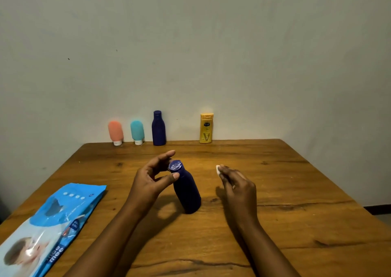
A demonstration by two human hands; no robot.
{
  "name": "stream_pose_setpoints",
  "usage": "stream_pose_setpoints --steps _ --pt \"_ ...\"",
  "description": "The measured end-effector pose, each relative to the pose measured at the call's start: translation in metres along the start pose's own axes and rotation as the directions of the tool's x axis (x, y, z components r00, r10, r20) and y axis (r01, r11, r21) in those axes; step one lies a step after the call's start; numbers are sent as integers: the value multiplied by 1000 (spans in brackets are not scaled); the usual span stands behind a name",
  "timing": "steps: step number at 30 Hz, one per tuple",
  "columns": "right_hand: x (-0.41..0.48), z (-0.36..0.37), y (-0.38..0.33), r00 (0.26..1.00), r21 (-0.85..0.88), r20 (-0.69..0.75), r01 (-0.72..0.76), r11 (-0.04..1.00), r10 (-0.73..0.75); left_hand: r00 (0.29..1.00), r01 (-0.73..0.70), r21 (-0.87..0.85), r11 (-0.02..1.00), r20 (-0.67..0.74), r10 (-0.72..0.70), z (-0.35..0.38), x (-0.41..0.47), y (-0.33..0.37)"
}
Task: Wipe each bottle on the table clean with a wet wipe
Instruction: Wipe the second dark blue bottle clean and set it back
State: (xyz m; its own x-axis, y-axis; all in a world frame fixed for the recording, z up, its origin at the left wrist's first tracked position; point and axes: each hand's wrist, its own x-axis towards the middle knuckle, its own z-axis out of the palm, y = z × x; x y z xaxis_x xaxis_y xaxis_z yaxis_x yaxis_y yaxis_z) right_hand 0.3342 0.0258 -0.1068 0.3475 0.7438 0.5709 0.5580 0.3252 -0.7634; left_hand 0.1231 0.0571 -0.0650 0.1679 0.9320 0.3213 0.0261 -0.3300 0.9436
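Note:
A dark blue bottle (187, 192) stands tilted on the wooden table (285, 192), its cap leaning toward my left hand. My left hand (152, 176) holds it at the neck, just under the cap, between thumb and fingers. To the right of the bottle and apart from it, my right hand (236, 183) pinches a small folded white wet wipe (218, 169) in its fingertips. Along the wall at the back stand an orange tube (115, 132), a teal tube (137, 131), a second dark blue bottle (158, 128) and a yellow bottle (206, 128).
A blue pack of wet wipes (50, 223) lies at the table's front left corner. The table's right edge runs diagonally toward the near right, with floor beyond it. A plain wall closes off the back.

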Motion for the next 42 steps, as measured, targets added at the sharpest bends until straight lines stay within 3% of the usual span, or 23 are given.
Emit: stream_pose_setpoints --steps 6,11,14,18,25,27,31,33,36,42 --pt "12 -10 -33 999 242 22 43 969 -50 992 41 -42 998 121 -35 11 9 1" --pt "32 -14 -56 947 170 225 194 966 -230 988 60 -32 998 141 -55 25 5 -6" --pt "36 -13 -67 889 -38 359 317 948 -284 983 105 -9 994 154 -102 32 -2 -19" --pt "41 -18 -79 793 -223 514 492 842 -327 979 166 -113 980 135 -150 39 -10 -29" --pt "40 -30 -69 694 -178 578 620 764 -429 978 182 -150 972 132 -163 41 -12 -30" --pt "45 -38 -65 712 -169 573 586 792 -405 976 191 -171 967 142 -167 41 -12 -30" --pt "60 -51 -63 839 -271 477 422 865 -260 979 171 -140 975 133 -152 40 -10 -30" --pt "62 -46 -69 856 -222 423 415 882 -297 979 175 -147 974 135 -155 40 -10 -31" --pt "55 -29 -79 789 -157 491 497 853 -369 975 195 -200 960 146 -167 40 -11 -32" --pt "41 -29 -67 622 -199 587 732 652 -519 982 140 -155 978 146 -118 41 -11 -29"
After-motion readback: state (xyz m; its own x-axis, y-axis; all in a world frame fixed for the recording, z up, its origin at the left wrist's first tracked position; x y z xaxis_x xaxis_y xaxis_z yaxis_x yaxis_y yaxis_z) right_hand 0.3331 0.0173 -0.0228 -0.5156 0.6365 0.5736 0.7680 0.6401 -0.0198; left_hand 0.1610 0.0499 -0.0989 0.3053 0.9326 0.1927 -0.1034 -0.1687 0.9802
